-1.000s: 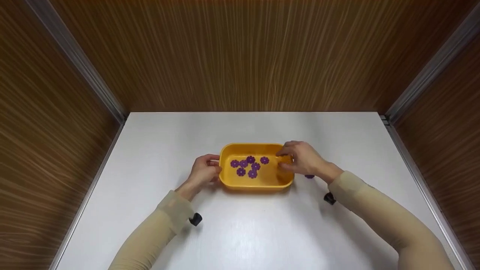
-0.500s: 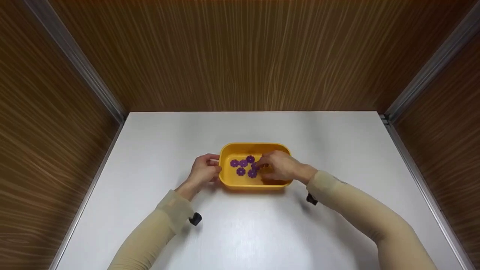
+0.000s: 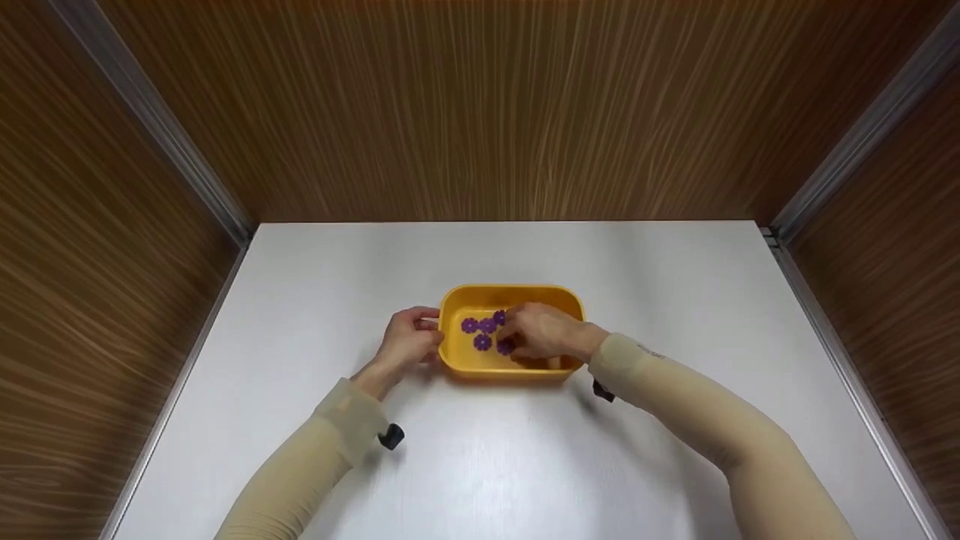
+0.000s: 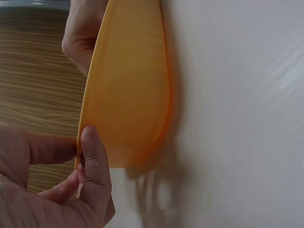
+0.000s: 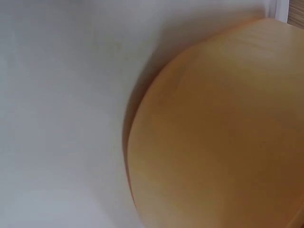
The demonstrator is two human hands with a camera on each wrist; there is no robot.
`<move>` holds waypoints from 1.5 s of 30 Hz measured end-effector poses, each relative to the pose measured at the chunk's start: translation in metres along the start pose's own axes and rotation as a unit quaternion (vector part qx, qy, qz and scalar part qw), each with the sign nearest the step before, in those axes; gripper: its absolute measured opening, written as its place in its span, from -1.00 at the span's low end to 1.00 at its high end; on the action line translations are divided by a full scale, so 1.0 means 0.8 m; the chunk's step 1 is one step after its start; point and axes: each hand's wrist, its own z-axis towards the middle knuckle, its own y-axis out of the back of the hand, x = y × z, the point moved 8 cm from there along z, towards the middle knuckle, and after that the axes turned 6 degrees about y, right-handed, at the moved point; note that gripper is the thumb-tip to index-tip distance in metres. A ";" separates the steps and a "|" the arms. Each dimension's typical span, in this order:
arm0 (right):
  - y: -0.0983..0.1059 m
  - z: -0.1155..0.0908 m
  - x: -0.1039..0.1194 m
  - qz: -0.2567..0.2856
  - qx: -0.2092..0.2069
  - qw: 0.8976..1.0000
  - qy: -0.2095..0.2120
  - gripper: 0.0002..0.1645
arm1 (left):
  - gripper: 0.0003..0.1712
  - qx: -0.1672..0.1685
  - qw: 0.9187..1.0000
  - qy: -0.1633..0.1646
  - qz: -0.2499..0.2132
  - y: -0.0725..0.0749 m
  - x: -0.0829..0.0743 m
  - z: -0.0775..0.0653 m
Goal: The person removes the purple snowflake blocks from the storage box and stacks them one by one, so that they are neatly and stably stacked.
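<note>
A yellow plastic tub (image 3: 457, 365) sits on the white table. At its left end my left hand (image 3: 409, 341) pinches the rim, thumb on one side of the wall and fingers on the other, as the left wrist view shows. Several small purple flower-shaped pieces (image 3: 482, 342) lie on the tub's floor, mostly toward its left half. My right hand (image 3: 541, 330) reaches down into the tub, its bent fingers right at the purple pieces and covering some of them. Whether it grips one I cannot tell. The right wrist view has only the tub's outer wall (image 5: 213, 133) and the table.
The white table (image 3: 480, 465) spreads around the tub. A wood-grain back panel (image 3: 502, 112) and side panels with metal edge strips (image 3: 847, 360) enclose it. A black wrist device (image 3: 391, 436) shows under the left sleeve, another (image 3: 603, 391) under the right.
My right hand has moved left, from the tub's right end in among the purple pieces. A purple piece on the table at the right is now hidden by the right forearm. The left hand stays put.
</note>
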 end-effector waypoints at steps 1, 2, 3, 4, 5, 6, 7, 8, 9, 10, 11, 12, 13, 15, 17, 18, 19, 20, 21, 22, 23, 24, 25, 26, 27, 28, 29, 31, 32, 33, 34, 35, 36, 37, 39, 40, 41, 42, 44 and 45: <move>0.000 0.001 0.000 0.000 0.004 1.000 -0.001 -0.63 | -0.43 0.000 1.000 0.001 0.001 0.000 0.000 0.000; 0.000 0.002 0.000 0.003 0.006 1.000 -0.002 -0.64 | -0.43 0.000 1.000 0.001 0.001 0.000 0.000 0.001; 0.000 0.003 -0.001 0.008 0.007 1.000 -0.004 -0.67 | -0.43 0.000 1.000 0.000 0.001 0.000 0.000 0.001; 0.000 0.004 -0.002 0.016 0.007 1.000 -0.008 -0.68 | -0.42 0.001 1.000 -0.002 0.001 0.000 0.001 0.001; 0.000 0.004 -0.003 0.024 0.007 1.000 -0.015 -0.70 | -0.42 0.001 1.000 -0.002 0.001 0.000 0.001 0.002; 0.000 0.005 -0.005 0.033 0.005 0.999 -0.023 -0.71 | -0.42 0.001 1.000 -0.005 0.001 0.000 0.001 0.002; 0.000 0.005 -0.007 0.043 0.003 0.999 -0.033 -0.71 | -0.42 0.001 1.000 -0.006 0.001 0.000 0.002 0.002; 0.000 0.004 -0.009 0.052 0.001 0.998 -0.042 -0.71 | -0.42 0.002 1.000 -0.008 0.002 0.000 0.002 0.002; 0.000 0.004 -0.011 0.060 0.001 0.997 -0.052 -0.71 | -0.42 0.002 1.000 -0.008 0.004 0.000 0.002 0.002; -0.001 0.003 -0.013 0.066 0.001 0.996 -0.060 -0.70 | -0.43 0.001 1.000 -0.007 0.006 0.000 0.002 0.002; -0.002 0.002 -0.015 0.070 0.000 0.995 -0.067 -0.69 | -0.43 0.000 1.000 -0.005 0.008 0.000 0.003 0.001; -0.003 0.001 -0.016 0.075 -0.001 0.995 -0.071 -0.68 | -0.44 0.000 1.000 -0.003 0.010 0.000 0.003 0.002; -0.003 0.000 -0.017 0.078 -0.002 0.994 -0.075 -0.66 | -0.44 0.000 1.000 0.000 0.011 -0.001 0.004 0.002; -0.003 -0.001 -0.019 0.083 -0.007 0.994 -0.077 -0.64 | -0.44 0.000 1.000 0.002 0.011 -0.001 0.004 0.002; -0.001 -0.003 -0.021 0.087 -0.016 0.993 -0.076 -0.62 | -0.44 0.000 1.000 0.002 0.007 -0.001 0.003 0.002; 0.000 -0.004 -0.022 0.089 -0.020 0.993 -0.075 -0.62 | -0.44 0.000 1.000 0.001 0.006 -0.001 0.003 0.002; 0.001 -0.005 -0.023 0.090 -0.025 0.993 -0.074 -0.61 | -0.44 0.001 1.000 0.000 0.005 -0.001 0.003 0.002; 0.002 -0.006 -0.023 0.090 -0.028 0.993 -0.071 -0.60 | -0.44 0.001 1.000 0.000 0.005 -0.001 0.003 0.001; 0.003 -0.007 -0.023 0.089 -0.031 0.993 -0.067 -0.60 | -0.45 0.002 1.000 0.000 0.005 -0.001 0.003 0.001; 0.004 -0.007 -0.024 0.088 -0.033 0.994 -0.063 -0.59 | -0.45 0.003 1.000 0.000 0.004 -0.001 0.003 0.001; 0.004 -0.008 -0.023 0.086 -0.035 0.994 -0.059 -0.58 | -0.45 0.004 1.000 0.000 0.005 -0.001 0.003 0.001; 0.005 -0.008 -0.023 0.084 -0.035 0.994 -0.054 -0.56 | -0.45 0.004 1.000 0.000 0.005 -0.001 0.004 0.001; 0.005 -0.009 -0.022 0.080 -0.036 0.995 -0.050 -0.55 | -0.45 0.005 1.000 -0.001 0.004 -0.001 0.004 0.002; 0.006 -0.009 -0.022 0.078 -0.037 0.995 -0.049 -0.54 | -0.45 0.005 1.000 -0.001 0.003 -0.001 0.005 0.002; 0.006 -0.010 -0.021 0.076 -0.038 0.995 -0.047 -0.52 | -0.45 0.004 1.000 -0.002 0.003 -0.001 0.005 0.002; 0.006 -0.011 -0.021 0.075 -0.038 0.995 -0.048 -0.51 | -0.45 0.004 1.000 -0.002 0.004 -0.001 0.005 0.002; 0.007 -0.012 -0.021 0.075 -0.039 0.995 -0.049 -0.50 | -0.45 0.003 1.000 -0.002 0.004 -0.001 0.005 0.002; 0.008 -0.015 -0.020 0.074 -0.043 0.995 -0.053 -0.49 | -0.45 0.002 1.000 -0.001 0.005 -0.002 0.006 0.003; 0.009 -0.016 -0.020 0.074 -0.046 0.995 -0.053 -0.49 | -0.45 0.001 1.000 0.000 0.005 -0.001 0.006 0.003; 0.010 -0.018 -0.019 0.073 -0.050 0.995 -0.052 -0.50 | -0.45 0.002 1.000 -0.004 0.003 -0.001 0.006 0.003; 0.012 -0.020 -0.019 0.072 -0.055 0.995 -0.051 -0.51 | -0.45 0.003 1.000 -0.006 -0.001 -0.002 0.006 0.003; 0.014 -0.022 -0.019 0.071 -0.061 0.994 -0.049 -0.51 | -0.44 0.004 1.000 -0.009 -0.005 -0.002 0.006 0.003; 0.016 -0.024 -0.019 0.070 -0.066 0.994 -0.048 -0.53 | -0.44 0.006 1.000 -0.014 -0.008 -0.002 0.006 0.003; 0.018 -0.027 -0.020 0.069 -0.071 0.994 -0.047 -0.53 | -0.44 0.007 1.000 -0.018 -0.013 -0.002 0.005 0.003; 0.022 -0.032 -0.022 0.070 -0.078 0.993 -0.048 -0.54 | -0.43 0.011 0.999 -0.025 -0.019 -0.002 0.005 0.003; 0.024 -0.035 -0.023 0.072 -0.080 0.993 -0.050 -0.54 | -0.43 0.012 0.999 -0.024 -0.019 -0.002 0.005 0.003; 0.026 -0.037 -0.024 0.073 -0.082 0.993 -0.051 -0.53 | -0.43 0.013 0.999 -0.025 -0.019 -0.002 0.004 0.003; 0.028 -0.039 -0.025 0.074 -0.084 0.992 -0.051 -0.53 | -0.43 0.012 0.999 -0.024 -0.019 -0.002 0.004 0.003; 0.032 -0.043 -0.027 0.076 -0.088 0.992 -0.048 -0.53 | -0.43 0.012 1.000 -0.022 -0.019 -0.001 0.004 0.003; 0.034 -0.044 -0.027 0.075 -0.090 0.992 -0.045 -0.53 | -0.44 0.011 1.000 -0.021 -0.018 -0.001 0.003 0.003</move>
